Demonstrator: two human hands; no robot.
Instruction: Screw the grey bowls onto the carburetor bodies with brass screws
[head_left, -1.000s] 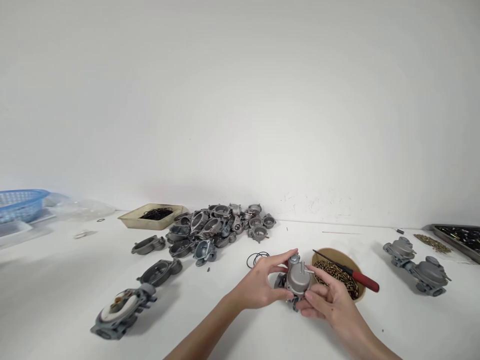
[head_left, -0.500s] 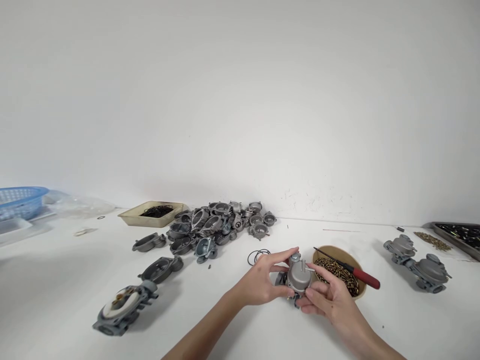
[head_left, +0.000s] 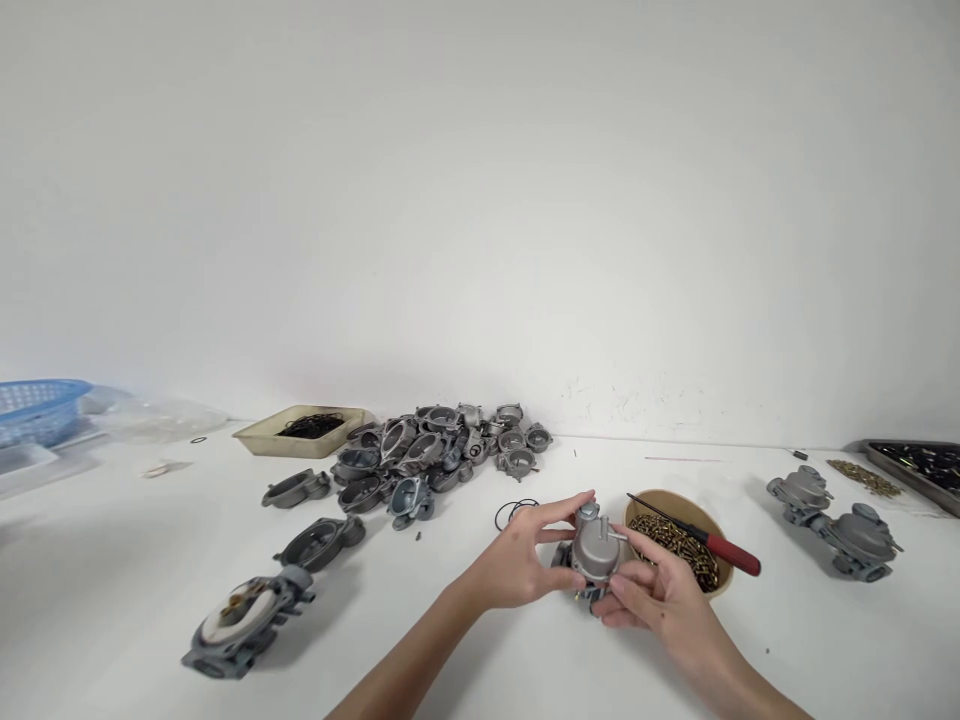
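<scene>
A person's left hand (head_left: 517,565) and right hand (head_left: 660,600) close together around one grey metal carburettor (head_left: 595,548), held just above the white bench (head_left: 480,640); the left thumb and forefinger pinch its top and side, while the right hand's fingers curl under and against its right side. Just behind the right hand sits one round tan bowl (head_left: 701,520) of brass screws, with one red-handled screwdriver (head_left: 701,540) laid across its rim. A few thin black O-rings (head_left: 514,513) lie just beyond the left hand. To the left, near the bench's front, rests one carburettor body with a white float (head_left: 240,620), and beyond it two loose float bowls (head_left: 321,540). To the right, two assembled carburettors (head_left: 832,518) lie end to end. Farther back, a heap of grey float bowls (head_left: 442,450), too many to count, stands beside one beige tray (head_left: 300,432) of black rings. At the far edges are one blue basket (head_left: 37,408) and one dark tray (head_left: 919,468) of small parts.
</scene>
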